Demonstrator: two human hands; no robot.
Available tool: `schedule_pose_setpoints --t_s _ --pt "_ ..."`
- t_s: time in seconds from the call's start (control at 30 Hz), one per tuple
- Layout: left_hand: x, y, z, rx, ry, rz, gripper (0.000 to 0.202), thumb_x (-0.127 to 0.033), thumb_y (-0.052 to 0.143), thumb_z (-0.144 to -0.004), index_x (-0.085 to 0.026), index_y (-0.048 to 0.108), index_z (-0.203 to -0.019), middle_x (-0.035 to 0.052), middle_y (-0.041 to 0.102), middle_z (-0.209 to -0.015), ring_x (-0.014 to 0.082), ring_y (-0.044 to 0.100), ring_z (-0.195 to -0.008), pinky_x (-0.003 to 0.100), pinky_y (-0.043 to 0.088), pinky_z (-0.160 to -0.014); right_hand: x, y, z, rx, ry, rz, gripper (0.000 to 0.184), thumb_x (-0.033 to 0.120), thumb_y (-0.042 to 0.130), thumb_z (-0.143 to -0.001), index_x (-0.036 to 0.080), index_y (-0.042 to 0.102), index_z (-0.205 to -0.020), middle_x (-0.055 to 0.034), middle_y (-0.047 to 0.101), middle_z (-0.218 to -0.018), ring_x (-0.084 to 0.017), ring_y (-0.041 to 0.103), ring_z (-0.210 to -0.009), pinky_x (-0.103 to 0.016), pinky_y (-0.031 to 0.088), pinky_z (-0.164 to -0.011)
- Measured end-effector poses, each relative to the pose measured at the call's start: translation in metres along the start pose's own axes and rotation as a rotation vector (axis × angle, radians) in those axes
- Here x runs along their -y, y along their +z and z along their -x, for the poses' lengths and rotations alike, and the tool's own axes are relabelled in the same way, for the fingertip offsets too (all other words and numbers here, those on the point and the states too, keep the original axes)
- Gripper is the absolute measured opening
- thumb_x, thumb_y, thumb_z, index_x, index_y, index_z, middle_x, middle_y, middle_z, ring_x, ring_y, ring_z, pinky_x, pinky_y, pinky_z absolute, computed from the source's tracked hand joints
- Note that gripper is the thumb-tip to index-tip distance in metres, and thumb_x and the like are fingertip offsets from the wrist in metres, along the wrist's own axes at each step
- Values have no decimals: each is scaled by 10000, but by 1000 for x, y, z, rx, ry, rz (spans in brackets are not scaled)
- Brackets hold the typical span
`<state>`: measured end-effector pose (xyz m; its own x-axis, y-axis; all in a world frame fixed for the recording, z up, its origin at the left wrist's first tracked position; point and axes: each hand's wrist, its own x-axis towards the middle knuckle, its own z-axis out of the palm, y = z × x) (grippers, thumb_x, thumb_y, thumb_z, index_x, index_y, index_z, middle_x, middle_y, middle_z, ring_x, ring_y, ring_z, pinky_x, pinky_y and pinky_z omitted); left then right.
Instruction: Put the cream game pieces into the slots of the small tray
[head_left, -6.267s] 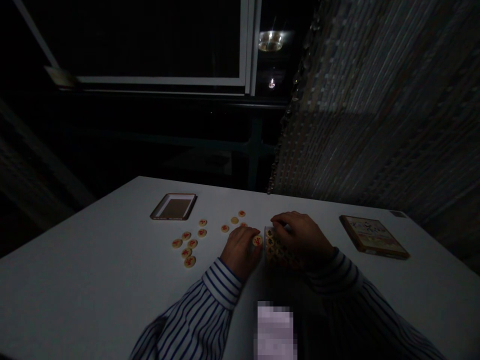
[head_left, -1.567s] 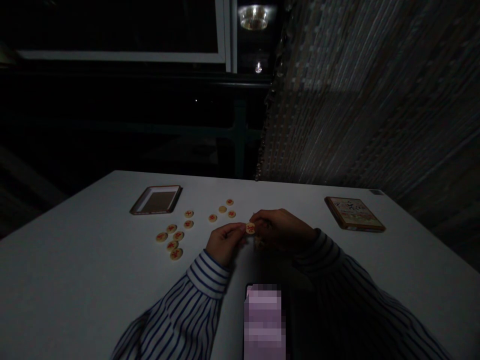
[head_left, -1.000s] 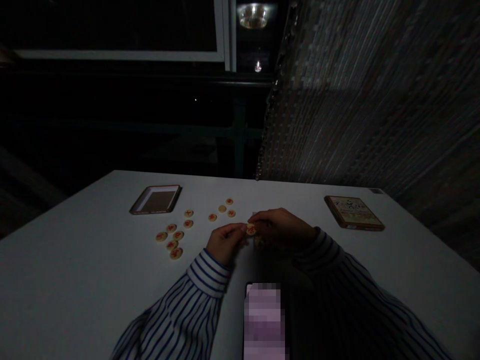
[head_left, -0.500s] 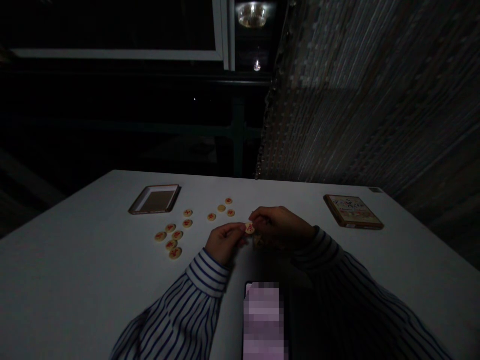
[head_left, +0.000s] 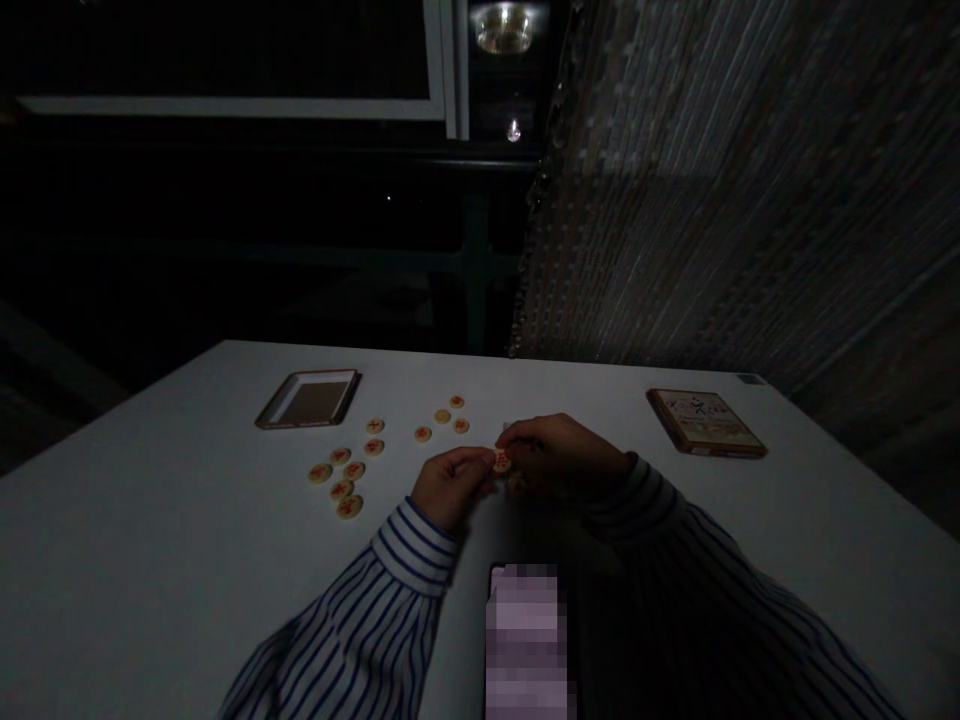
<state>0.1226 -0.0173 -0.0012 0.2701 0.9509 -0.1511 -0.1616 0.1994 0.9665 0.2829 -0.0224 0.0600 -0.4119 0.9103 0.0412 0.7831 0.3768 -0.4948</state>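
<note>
Between my two hands is a round, pale xiangqi piece (head_left: 502, 462) with a red character on its face. The thumb and fingers of my left hand (head_left: 448, 486) pinch its left edge, and my right hand (head_left: 568, 452) grips it from the right. Under my right hand, in deep shadow, lies another piece (head_left: 517, 484); its marking is hard to read. Left of my hands, several loose pieces (head_left: 354, 470) with red characters are spread on the table. A smaller group beyond my left hand includes a plain-faced piece (head_left: 442, 416).
An open, shallow box (head_left: 283, 425) stands at the back left of the white table (head_left: 187, 520). A flat box with a printed cover (head_left: 705, 420) lies at the back right. A phone with a blurred screen (head_left: 525, 640) is close to me, between my forearms. A strand curtain (head_left: 660, 200) hangs behind.
The held piece has turned a little between my fingers and shifted slightly right and down. Both hands stay nearly in place, and the loose pieces lie as before.
</note>
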Motion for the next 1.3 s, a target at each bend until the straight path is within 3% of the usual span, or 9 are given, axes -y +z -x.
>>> schedule_pose_setpoints --t_s 0.27,0.53,0.73,1.3 --pt "-2 -2 0 -4 17 -24 295 -367 682 -550 -115 644 -699 -2 600 -511 70 490 -440 187 390 -458 3 -1 0 -3 20 45 240 271 449 -765 221 612 -933 -9 642 -811 -136 567 -725 -240 383 -638" --pt "1 -1 -2 -107 8 47 314 -368 686 -537 -117 624 -716 1 620 -553 67 496 -427 184 384 -440 1 3 -2 -28 -117 106 342 337 507 -754 192 554 -1060 -54 618 -974 -176 533 -880 -289 379 -755" --pt "-2 -2 -1 -55 5 32 324 -375 674 -547 -104 636 -721 0 597 -513 65 483 -422 183 365 -435 2 3 -2 -32 -134 123 322 367 505 -761 189 572 -1021 -47 625 -936 -172 536 -847 -286 385 -744" --pt "3 -3 -4 -63 38 -2 321 -378 669 -563 -104 648 -730 2 602 -514 63 477 -425 184 371 -446 -1 4 -2 -61 -194 237 280 397 517 -755 204 591 -945 -48 616 -878 -171 509 -834 -294 366 -724"
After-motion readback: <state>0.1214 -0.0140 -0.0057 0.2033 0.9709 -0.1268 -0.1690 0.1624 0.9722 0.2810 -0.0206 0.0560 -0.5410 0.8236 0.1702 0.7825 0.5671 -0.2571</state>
